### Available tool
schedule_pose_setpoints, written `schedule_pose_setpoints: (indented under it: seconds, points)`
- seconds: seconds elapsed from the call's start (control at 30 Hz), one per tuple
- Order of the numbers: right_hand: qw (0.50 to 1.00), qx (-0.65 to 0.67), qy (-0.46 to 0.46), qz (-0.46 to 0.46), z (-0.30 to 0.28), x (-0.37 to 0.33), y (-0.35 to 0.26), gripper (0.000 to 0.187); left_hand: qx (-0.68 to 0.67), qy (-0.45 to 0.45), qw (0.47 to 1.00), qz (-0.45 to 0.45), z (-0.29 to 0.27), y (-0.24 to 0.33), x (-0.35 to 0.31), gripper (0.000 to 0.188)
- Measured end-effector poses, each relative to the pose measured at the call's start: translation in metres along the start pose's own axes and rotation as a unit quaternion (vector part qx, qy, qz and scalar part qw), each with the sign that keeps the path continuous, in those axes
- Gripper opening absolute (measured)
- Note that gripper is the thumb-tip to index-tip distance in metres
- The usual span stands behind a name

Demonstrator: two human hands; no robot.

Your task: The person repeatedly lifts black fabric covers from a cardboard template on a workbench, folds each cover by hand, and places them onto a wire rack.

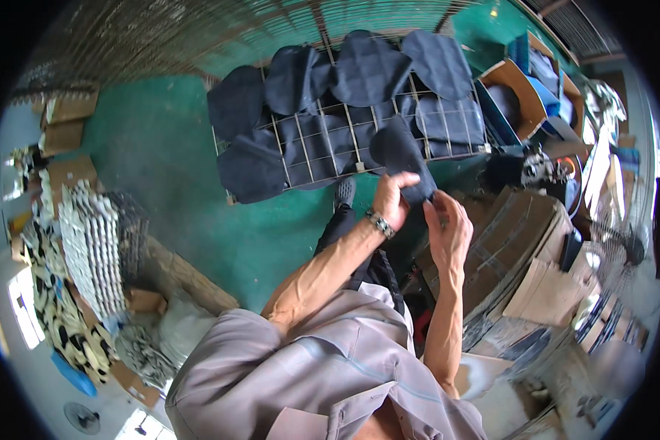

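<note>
Two hands are raised over a green floor [176,169], and one dark oval fabric piece [402,158] is held between them. The left hand [392,198], with a metal watchband at its wrist, is closed on the lower part of the piece, its fingers [403,180] curled over the cloth. The right hand [447,227] is met at the piece's lower tip, its fingers [434,205] pinched narrowly on the edge.

Just beyond the held piece, a wire rack [345,139] is seen lying on the floor. It is covered with many more dark fabric pieces [367,70], overlapping each other from its left edge to its right edge, several hanging past the rim.

At the rack's right edge an open cardboard box [517,92] is set, and dark and blue cut pieces are stacked inside it. Flattened cardboard sheets [513,235] are piled right of the hands. Far to the left, a tall stack of pale moulded pieces [88,242] is leaned beside small brown boxes [66,121]; what these boxes contain cannot be told.
</note>
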State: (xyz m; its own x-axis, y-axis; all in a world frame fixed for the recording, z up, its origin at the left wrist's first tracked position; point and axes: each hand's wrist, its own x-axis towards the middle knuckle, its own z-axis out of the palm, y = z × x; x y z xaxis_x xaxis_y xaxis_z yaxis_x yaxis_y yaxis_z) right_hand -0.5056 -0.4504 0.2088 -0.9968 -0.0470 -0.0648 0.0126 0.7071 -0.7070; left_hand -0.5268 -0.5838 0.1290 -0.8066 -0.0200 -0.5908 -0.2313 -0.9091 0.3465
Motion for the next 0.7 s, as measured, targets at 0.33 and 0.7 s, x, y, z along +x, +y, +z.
schedule_pose_setpoints:
  seconds: [0.33, 0.7]
  points:
    - [0.989, 0.022, -0.12, -0.086, 0.236, 0.119, -0.06, 0.032, -0.089, 0.123, 0.977, 0.153, -0.144, 0.157, 0.112, 0.024]
    - [0.973, 0.024, -0.212, -0.085, 0.373, 0.056, 0.077, 0.037, -0.107, 0.476, 0.859, 0.153, -0.45, 0.096, 0.181, 0.057]
